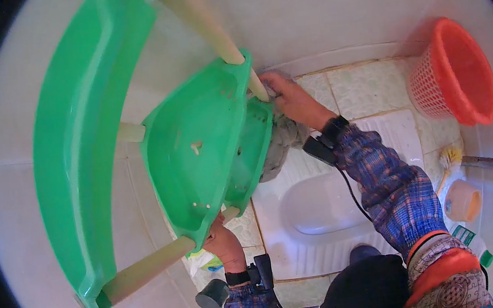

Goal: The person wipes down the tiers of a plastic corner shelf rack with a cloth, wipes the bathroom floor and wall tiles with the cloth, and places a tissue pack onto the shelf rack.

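Three green tiers on cream posts make up the rack (169, 162), which fills the left side of the view and lies leftward of the right hand and up and left of the left hand. Its long axis follows the posts, from the largest-looking tier (89, 146), at far left, toward the smallest-looking tier (252, 147), near the middle and closer to the floor; whether it stands upright or tilted I cannot tell. A dark cup (212, 296) sits below the rack, just beside the left sleeve. Next comes the left hand (225, 249), nearer the person's body, seemingly gripping the middle tier's lower corner beside a cream post (156, 266), fingertips hidden behind the green edge. Across the rack, the right hand (298, 100) reaches farther out, its fingers closed on a grey cloth (279, 150) and pressing it to the other cream post (257, 86), where it enters the smallest-looking tier. So the lower part of the rack lies between the hands, each on an opposite edge. Right of that are the white squat toilet (324, 206), then a brush (451, 157), an orange tub (462, 200) and an orange basket (443, 82), all apart from both hands
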Demonstrator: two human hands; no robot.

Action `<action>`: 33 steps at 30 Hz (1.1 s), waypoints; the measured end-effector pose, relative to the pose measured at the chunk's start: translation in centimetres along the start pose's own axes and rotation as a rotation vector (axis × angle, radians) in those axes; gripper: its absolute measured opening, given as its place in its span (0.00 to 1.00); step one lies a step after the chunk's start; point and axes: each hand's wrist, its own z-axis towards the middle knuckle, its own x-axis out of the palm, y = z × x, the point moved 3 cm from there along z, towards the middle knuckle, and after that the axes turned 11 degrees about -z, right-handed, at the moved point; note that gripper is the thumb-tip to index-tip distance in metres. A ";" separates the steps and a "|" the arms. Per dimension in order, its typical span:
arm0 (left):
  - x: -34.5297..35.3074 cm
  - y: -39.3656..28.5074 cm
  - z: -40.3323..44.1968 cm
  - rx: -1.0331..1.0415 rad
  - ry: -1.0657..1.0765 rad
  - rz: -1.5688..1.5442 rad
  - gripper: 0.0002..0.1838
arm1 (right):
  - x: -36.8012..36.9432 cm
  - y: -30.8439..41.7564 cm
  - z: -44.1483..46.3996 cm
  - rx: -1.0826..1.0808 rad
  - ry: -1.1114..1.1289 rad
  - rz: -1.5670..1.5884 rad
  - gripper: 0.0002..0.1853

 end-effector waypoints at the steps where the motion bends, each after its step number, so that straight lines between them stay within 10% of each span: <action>1: -0.2 0.0 -0.1 -0.002 0.018 0.019 0.01 | 0.8 -0.5 -0.1 0.005 0.071 -0.056 0.32; 14: -1.2 0.9 0.3 -0.049 0.015 -0.025 0.01 | -0.6 0.4 -7.9 0.373 -0.072 0.058 0.24; 17: -1.1 0.7 0.4 -0.087 0.013 0.043 0.02 | -2.3 0.1 -8.4 0.272 0.316 -0.257 0.19; 23: -2.1 0.5 1.3 -0.038 0.209 0.035 0.07 | -4.8 -0.1 -4.5 0.120 -0.120 -0.084 0.17; 33: -0.9 -0.4 1.1 -0.097 0.142 -0.068 0.08 | -4.0 -4.3 -1.8 0.100 0.044 -0.420 0.16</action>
